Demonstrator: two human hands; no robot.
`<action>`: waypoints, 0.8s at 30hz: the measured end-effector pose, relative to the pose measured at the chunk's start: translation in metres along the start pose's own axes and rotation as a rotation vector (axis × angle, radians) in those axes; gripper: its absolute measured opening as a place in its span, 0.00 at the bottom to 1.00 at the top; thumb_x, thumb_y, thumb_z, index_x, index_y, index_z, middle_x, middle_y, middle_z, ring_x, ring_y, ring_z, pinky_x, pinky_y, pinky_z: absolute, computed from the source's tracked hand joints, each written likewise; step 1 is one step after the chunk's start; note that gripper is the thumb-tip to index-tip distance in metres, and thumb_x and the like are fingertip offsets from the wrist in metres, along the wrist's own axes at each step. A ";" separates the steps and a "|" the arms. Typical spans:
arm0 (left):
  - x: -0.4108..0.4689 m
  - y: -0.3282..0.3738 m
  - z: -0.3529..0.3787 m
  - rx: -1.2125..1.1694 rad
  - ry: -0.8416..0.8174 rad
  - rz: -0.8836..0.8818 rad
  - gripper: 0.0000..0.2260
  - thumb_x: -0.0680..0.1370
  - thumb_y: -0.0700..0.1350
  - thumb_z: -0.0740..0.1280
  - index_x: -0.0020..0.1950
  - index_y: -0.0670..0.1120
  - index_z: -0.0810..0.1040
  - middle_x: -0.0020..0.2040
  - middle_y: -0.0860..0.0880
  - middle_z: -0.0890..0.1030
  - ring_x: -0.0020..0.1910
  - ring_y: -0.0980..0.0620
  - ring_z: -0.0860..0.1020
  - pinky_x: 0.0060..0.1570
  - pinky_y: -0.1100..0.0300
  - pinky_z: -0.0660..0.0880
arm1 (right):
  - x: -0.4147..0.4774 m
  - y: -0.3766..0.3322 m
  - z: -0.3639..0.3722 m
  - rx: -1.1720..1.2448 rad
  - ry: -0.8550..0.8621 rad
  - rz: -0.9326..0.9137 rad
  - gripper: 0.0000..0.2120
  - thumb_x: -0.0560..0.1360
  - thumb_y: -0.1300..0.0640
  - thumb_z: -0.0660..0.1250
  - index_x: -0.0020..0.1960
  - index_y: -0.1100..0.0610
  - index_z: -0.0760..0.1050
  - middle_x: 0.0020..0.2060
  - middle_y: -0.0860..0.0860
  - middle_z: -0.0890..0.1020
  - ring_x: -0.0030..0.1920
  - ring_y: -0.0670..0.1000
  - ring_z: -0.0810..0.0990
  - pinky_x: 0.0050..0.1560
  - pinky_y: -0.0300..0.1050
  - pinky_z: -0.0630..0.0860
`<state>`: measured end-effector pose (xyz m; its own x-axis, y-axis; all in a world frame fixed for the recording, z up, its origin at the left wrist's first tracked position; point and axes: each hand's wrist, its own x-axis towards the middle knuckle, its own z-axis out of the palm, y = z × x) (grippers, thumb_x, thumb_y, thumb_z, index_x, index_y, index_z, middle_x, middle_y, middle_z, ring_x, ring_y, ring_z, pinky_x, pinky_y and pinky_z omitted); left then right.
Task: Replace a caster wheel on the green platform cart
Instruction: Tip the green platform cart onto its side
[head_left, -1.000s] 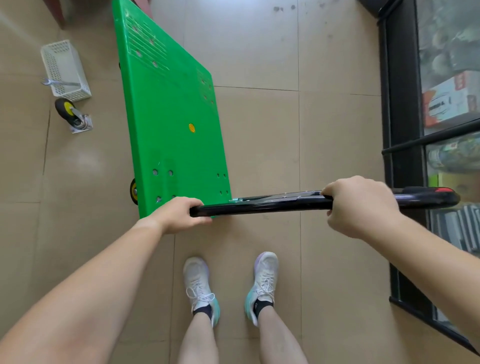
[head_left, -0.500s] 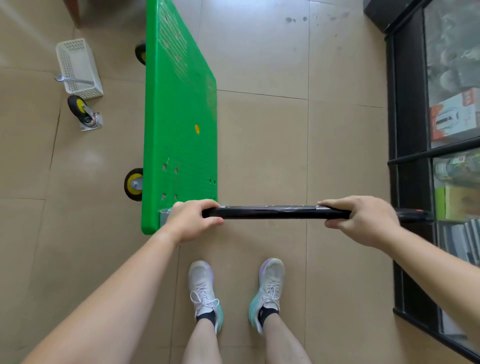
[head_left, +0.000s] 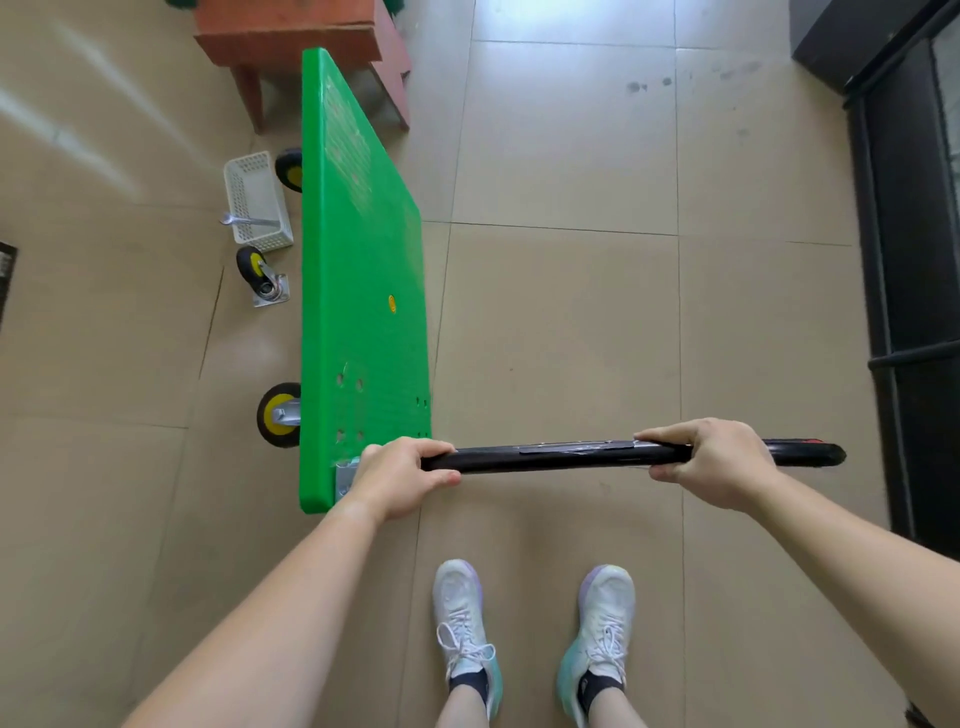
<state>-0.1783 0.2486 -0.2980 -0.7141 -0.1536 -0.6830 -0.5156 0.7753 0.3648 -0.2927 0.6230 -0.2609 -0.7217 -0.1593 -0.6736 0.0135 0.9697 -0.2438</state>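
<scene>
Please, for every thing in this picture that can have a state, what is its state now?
Green platform cart: tipped on its long edge, two wheels showing on the left.
Handle: gripped by both hands.
Left hand: fingers curled round handle.
Right hand: fingers curled round handle.
Loose caster wheel: lying on floor, apart from cart.
Wrench: resting on white basket, one end sticking out.

The underside of the green plastic cart deck (head_left: 358, 291) is turned away leftward, its near yellow-hubbed black caster wheel (head_left: 278, 415) and far caster wheel (head_left: 289, 169) are half covered by its edge, stretches of the black tubular handle (head_left: 498, 461) are hidden inside the left hand (head_left: 400, 475) and right hand (head_left: 711, 462), and the red-brown wooden stool (head_left: 301, 31) is cropped at the far edge.
</scene>
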 end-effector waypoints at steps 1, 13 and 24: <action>0.001 -0.003 -0.001 0.010 -0.002 -0.007 0.18 0.76 0.64 0.73 0.65 0.65 0.82 0.59 0.61 0.85 0.63 0.52 0.78 0.62 0.60 0.64 | 0.002 -0.002 0.004 0.011 -0.007 -0.005 0.19 0.70 0.42 0.76 0.58 0.27 0.78 0.50 0.34 0.84 0.50 0.43 0.77 0.42 0.35 0.68; 0.012 -0.015 -0.002 0.145 0.070 -0.047 0.18 0.77 0.66 0.70 0.66 0.64 0.81 0.60 0.59 0.85 0.58 0.50 0.77 0.61 0.58 0.65 | 0.029 -0.012 0.049 0.069 -0.031 -0.029 0.21 0.76 0.49 0.72 0.67 0.35 0.76 0.62 0.41 0.82 0.65 0.54 0.73 0.67 0.44 0.66; 0.014 -0.009 -0.006 0.133 0.011 0.005 0.24 0.77 0.66 0.70 0.71 0.60 0.77 0.65 0.57 0.83 0.65 0.51 0.78 0.69 0.55 0.64 | 0.023 -0.069 0.077 -0.199 -0.034 -0.222 0.26 0.81 0.49 0.65 0.77 0.42 0.63 0.76 0.46 0.66 0.75 0.50 0.65 0.75 0.55 0.56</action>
<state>-0.1865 0.2360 -0.3068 -0.7218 -0.1560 -0.6743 -0.4457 0.8501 0.2805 -0.2569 0.5382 -0.3130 -0.6685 -0.3744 -0.6426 -0.2806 0.9272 -0.2482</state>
